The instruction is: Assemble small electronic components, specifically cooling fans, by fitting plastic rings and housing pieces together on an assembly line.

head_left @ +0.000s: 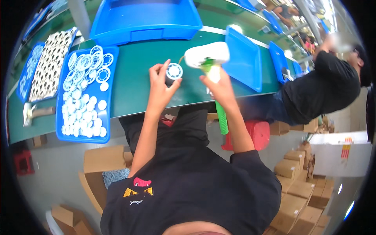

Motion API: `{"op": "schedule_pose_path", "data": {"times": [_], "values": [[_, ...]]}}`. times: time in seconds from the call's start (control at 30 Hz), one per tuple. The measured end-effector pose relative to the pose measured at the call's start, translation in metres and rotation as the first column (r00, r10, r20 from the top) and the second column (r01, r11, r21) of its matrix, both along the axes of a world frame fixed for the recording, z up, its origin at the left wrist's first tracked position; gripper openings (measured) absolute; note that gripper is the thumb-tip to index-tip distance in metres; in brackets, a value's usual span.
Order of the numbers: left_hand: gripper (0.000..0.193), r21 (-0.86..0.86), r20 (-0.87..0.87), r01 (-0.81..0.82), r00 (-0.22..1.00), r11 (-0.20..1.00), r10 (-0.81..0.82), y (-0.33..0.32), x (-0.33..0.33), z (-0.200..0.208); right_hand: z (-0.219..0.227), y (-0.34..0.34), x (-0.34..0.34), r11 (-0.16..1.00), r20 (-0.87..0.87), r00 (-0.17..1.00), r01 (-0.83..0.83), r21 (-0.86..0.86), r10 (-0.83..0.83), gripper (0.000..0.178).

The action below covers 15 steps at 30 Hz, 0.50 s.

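My left hand (159, 81) is closed around a short black cylinder at the green bench's near side, thumb and fingers on opposite sides. A white slotted ring (174, 71) lies on the cylinder's top, facing up. My right hand (220, 86) grips a mallet with a thick white head (207, 54) and a green handle (221, 118), whose end sticks out below the hand. The head is raised just right of the ring, apart from it. A short orange-brown strip (181, 59) shows between them; I cannot make out what it is.
At left, a blue tray (59, 131) holds white slotted rings and small discs. A hammer (41, 112) and a tray of black-and-white parts (51, 64) lie beyond. A blue bin (147, 34) stands behind, a blue tray (244, 58) at right. A co-worker (321, 88) is farther right, near a red stool (257, 135).
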<state>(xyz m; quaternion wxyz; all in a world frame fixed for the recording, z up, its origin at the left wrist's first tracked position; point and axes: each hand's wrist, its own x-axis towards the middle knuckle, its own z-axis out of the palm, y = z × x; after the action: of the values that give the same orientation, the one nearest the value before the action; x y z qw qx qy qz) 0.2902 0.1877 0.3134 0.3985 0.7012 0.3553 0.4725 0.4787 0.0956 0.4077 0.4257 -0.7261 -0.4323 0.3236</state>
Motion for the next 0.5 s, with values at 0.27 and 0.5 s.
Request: {"op": "schedule_pose_path", "data": {"times": [0.27, 0.5], "values": [[0.072, -0.029, -0.008, 0.011, 1.0, 1.0, -0.011, -0.003, -0.003, 0.003, -0.01, 0.008, -0.003, 0.999, 0.103, 0.994, -0.022, 0.037, 0.018, 0.034], [0.073, -0.084, -0.003, 0.024, 1.0, 0.996, -0.024, -0.004, 0.0, 0.009, -0.016, 0.01, -0.008, 0.998, -0.075, 0.996, -0.057, -0.034, 0.054, 0.027]]}}
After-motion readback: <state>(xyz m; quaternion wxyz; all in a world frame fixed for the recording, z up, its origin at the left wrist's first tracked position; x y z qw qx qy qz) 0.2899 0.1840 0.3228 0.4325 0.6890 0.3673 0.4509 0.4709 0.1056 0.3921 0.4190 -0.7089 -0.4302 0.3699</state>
